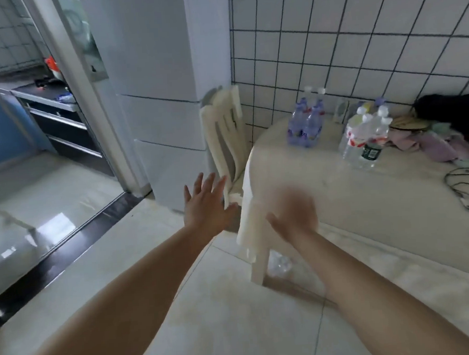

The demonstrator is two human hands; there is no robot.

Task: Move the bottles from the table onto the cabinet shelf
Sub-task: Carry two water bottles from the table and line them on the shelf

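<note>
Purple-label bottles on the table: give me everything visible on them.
The purple-label bottles are a tight cluster of clear plastic bottles with white caps, purple-blue labels and what looks like a purple wrap low around them. The count is unclear, at least four. They stand upright on the table near its far left edge, by the tiled wall, apart from the clear bottles to their right. Neither hand touches them.

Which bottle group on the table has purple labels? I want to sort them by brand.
The pack of purple-labelled bottles, the group standing nearer the tiled wall and the chair; the clear bottles to its right carry red-and-white and dark green labels.
</note>
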